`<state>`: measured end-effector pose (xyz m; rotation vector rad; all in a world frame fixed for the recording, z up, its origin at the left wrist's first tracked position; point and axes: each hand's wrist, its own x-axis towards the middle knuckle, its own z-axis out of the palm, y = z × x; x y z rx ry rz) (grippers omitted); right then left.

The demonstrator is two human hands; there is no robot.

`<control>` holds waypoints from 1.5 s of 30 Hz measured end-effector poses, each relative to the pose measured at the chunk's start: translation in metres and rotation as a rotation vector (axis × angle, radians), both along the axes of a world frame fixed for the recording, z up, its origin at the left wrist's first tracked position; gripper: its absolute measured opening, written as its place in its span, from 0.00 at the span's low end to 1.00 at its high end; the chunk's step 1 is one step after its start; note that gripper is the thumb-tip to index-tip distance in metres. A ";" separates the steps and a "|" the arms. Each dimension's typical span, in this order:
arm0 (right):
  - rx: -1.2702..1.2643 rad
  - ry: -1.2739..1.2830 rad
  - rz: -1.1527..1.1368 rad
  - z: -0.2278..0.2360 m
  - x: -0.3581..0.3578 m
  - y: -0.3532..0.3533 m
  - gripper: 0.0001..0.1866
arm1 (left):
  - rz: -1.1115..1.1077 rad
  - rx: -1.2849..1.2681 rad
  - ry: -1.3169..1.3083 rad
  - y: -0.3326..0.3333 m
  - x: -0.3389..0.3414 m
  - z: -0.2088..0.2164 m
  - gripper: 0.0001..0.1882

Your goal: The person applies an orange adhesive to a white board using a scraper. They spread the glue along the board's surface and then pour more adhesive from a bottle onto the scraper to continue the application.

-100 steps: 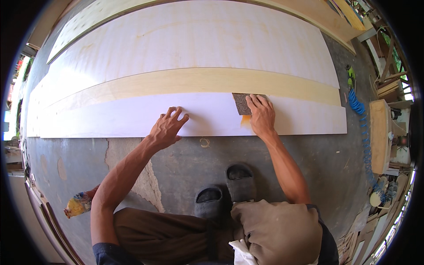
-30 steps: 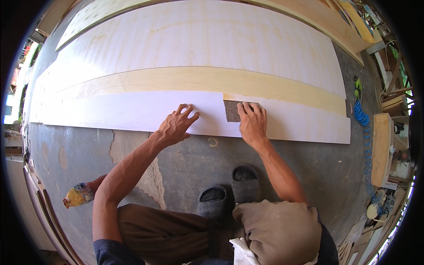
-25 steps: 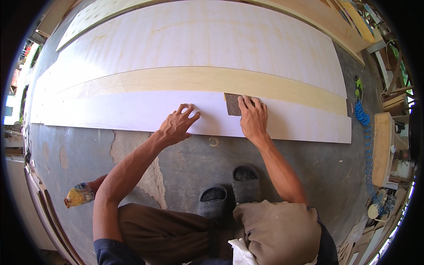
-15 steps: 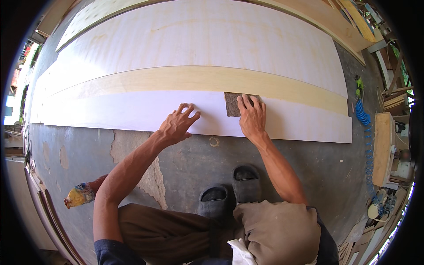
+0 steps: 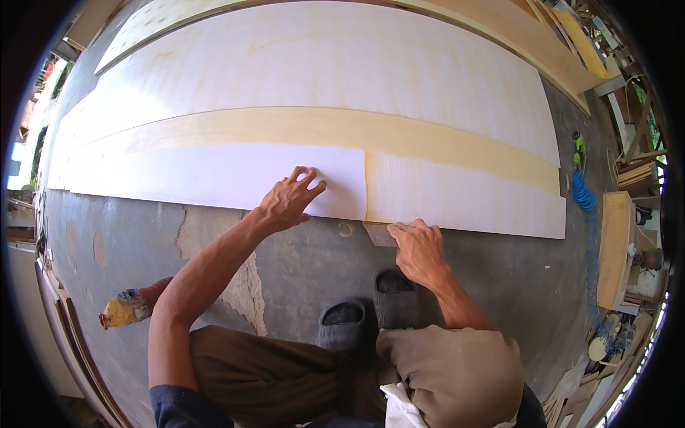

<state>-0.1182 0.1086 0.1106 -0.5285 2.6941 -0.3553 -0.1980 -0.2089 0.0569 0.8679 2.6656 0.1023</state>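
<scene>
A long board with a white face [image 5: 235, 175] lies across the floor in front of me, a pale yellow strip [image 5: 285, 125] running along its far side. My left hand [image 5: 287, 201] rests on the white face with its fingers bent and apart, holding nothing. At the board's near edge, my right hand [image 5: 421, 248] grips a flat, brown, rough-looking square piece [image 5: 380, 234], which sticks out partly over the floor. Between the hands, a yellow line [image 5: 367, 187] crosses the board. Right of it the surface looks faintly streaked.
A larger pale panel [image 5: 321, 57] lies beyond the board. On the grey floor to the left is a bottle-like container [image 5: 125, 308], stained yellow. A coiled blue hose [image 5: 585, 191] and a wooden box [image 5: 615, 250] are at the right. My dark sandals [image 5: 342, 321] are close below the board.
My right hand has drawn the brown piece toward me, from the board's far side to its near edge. The yellow line now shows across the board. My left hand has stayed nearly in place.
</scene>
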 end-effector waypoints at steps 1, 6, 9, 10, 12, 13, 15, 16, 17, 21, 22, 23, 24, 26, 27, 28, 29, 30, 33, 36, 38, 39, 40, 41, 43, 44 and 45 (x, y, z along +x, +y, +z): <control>-0.026 -0.039 0.012 0.003 -0.001 -0.002 0.29 | 0.003 0.006 0.001 -0.003 0.000 0.001 0.46; -0.210 0.330 0.034 -0.006 -0.041 -0.052 0.26 | 0.025 0.149 -0.024 -0.032 -0.009 0.002 0.48; 0.051 0.518 0.098 -0.058 -0.055 -0.091 0.29 | 0.028 0.258 0.029 -0.058 -0.015 -0.003 0.49; 0.153 0.543 0.143 -0.068 -0.050 -0.102 0.29 | 0.054 0.240 0.008 -0.062 -0.016 0.001 0.50; 0.296 0.560 0.282 -0.076 -0.030 -0.117 0.30 | 0.119 0.191 -0.036 -0.075 -0.012 0.007 0.50; 0.351 0.554 0.369 -0.076 -0.015 -0.117 0.31 | 0.110 0.192 -0.008 -0.081 -0.014 0.006 0.50; 0.213 0.493 0.444 -0.060 0.004 -0.111 0.30 | 0.102 0.191 0.042 -0.095 -0.012 0.005 0.50; 0.039 0.402 0.398 -0.050 0.006 -0.101 0.28 | 0.125 0.182 0.044 -0.100 -0.009 0.004 0.50; -0.131 0.315 0.344 -0.037 0.006 -0.086 0.27 | 0.136 0.171 0.038 -0.101 -0.009 0.008 0.50; -0.228 0.318 -0.201 0.019 -0.020 0.013 0.27 | 0.186 0.118 0.004 -0.114 0.001 0.015 0.49; -0.077 0.287 -0.475 0.015 -0.027 0.056 0.25 | 0.179 0.124 0.007 -0.111 -0.001 0.014 0.48; 0.034 0.388 -0.619 -0.002 -0.036 0.108 0.22 | 0.168 0.132 0.010 -0.106 -0.004 0.011 0.48; 0.176 0.403 -0.749 -0.006 -0.043 0.150 0.20 | 0.163 0.144 0.017 -0.103 -0.007 0.009 0.48; 0.370 0.425 -0.757 -0.014 -0.051 0.209 0.13 | 0.155 0.156 0.022 -0.097 -0.009 0.007 0.48; 0.384 0.370 -0.752 -0.022 -0.055 0.213 0.13 | 0.171 0.149 0.004 -0.097 -0.009 0.008 0.49; 0.399 0.316 -0.745 -0.029 -0.059 0.217 0.12 | 0.189 0.142 -0.013 -0.095 -0.009 0.009 0.50; 0.406 0.253 -0.736 -0.036 -0.064 0.213 0.12 | 0.207 0.125 -0.034 -0.094 -0.007 0.013 0.51; 0.390 0.308 -0.664 -0.044 -0.070 0.190 0.12 | 0.212 0.106 -0.038 -0.095 -0.005 0.016 0.51; 0.317 0.428 -0.337 -0.060 -0.091 0.104 0.11 | 0.229 0.047 -0.047 -0.096 -0.003 0.020 0.51; 0.142 0.375 -0.163 -0.056 -0.101 -0.002 0.09 | 0.252 -0.024 -0.071 -0.094 -0.002 0.026 0.50; 0.086 0.380 -0.019 -0.058 -0.100 -0.030 0.11 | 0.306 -0.075 -0.150 -0.097 0.004 0.033 0.49; 0.071 0.344 0.036 -0.054 -0.099 -0.035 0.13 | 0.336 -0.103 -0.194 -0.099 0.009 0.039 0.48; 0.056 0.307 0.090 -0.048 -0.098 -0.039 0.14 | 0.355 -0.129 -0.207 -0.104 0.015 0.047 0.44; -0.011 0.258 0.100 -0.044 -0.096 -0.036 0.15 | 0.385 -0.113 -0.200 -0.116 0.033 0.063 0.43; -0.038 0.202 0.114 -0.029 -0.093 0.004 0.17 | 0.407 -0.035 -0.185 -0.138 0.067 0.084 0.40; -0.008 0.194 0.116 -0.024 -0.089 0.036 0.19 | 0.486 -0.021 -0.197 -0.133 0.080 0.104 0.38; -0.044 0.249 0.103 -0.027 -0.086 0.075 0.20 | 0.557 0.007 -0.211 -0.127 0.094 0.124 0.36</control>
